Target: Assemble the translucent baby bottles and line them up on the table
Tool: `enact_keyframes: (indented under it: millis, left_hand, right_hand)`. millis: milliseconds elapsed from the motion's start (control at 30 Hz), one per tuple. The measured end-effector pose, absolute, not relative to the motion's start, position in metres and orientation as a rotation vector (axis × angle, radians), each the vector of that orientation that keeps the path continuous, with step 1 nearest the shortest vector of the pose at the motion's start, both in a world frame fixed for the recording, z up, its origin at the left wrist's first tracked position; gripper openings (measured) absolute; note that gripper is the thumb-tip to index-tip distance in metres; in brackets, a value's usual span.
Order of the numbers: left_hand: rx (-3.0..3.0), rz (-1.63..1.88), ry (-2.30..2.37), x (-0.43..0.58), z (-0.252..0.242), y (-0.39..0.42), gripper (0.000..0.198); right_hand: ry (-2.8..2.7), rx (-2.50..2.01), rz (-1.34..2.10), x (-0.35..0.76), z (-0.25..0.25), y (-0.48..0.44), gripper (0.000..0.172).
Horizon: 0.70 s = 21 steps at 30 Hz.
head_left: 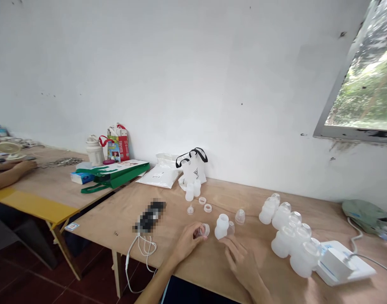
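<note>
My left hand [187,240] is closed around a clear bottle collar [206,230], held low over the table; whether a teat sits inside it I cannot tell. A white, open-topped baby bottle [222,227] stands upright between my hands. My right hand [240,258] has its fingers stretched out by the bottle's base, apparently holding nothing; contact is unclear. Beside that bottle is a clear dome cap [231,228], with another dome cap [240,217] farther back. A bottle teat [190,210] and two ring collars [207,208] lie beyond my left hand.
Several capped bottles [283,241] stand at right, near a white box with a plug [337,264]. Two bottles [189,192] stand before a white bag [196,169]. A blurred dark object [150,216] with cable lies left. Another person's arm [12,175] rests on the neighbouring table.
</note>
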State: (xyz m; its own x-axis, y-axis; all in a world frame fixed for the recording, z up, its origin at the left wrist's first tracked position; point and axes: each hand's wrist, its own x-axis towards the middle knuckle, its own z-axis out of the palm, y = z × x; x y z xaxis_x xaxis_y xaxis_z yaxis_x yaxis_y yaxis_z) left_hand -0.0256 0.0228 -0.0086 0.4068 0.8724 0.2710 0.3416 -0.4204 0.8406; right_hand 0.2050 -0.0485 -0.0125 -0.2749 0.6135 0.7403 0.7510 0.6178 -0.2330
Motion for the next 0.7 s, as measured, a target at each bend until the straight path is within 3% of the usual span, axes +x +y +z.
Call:
enact_keyframes:
  millis: [267, 700]
  left_hand:
    - [1.948, 0.756, 0.889, -0.032, -0.008, 0.02, 0.027]
    - [1.475, 0.944, 0.774, -0.024, -0.004, 0.022, 0.05]
  right_hand:
    - [-2.184, -1.266, 0.176, 0.194, -0.005, -0.055, 0.037]
    - [-2.172, -1.384, 0.16, 0.179, -0.011, -0.056, 0.025]
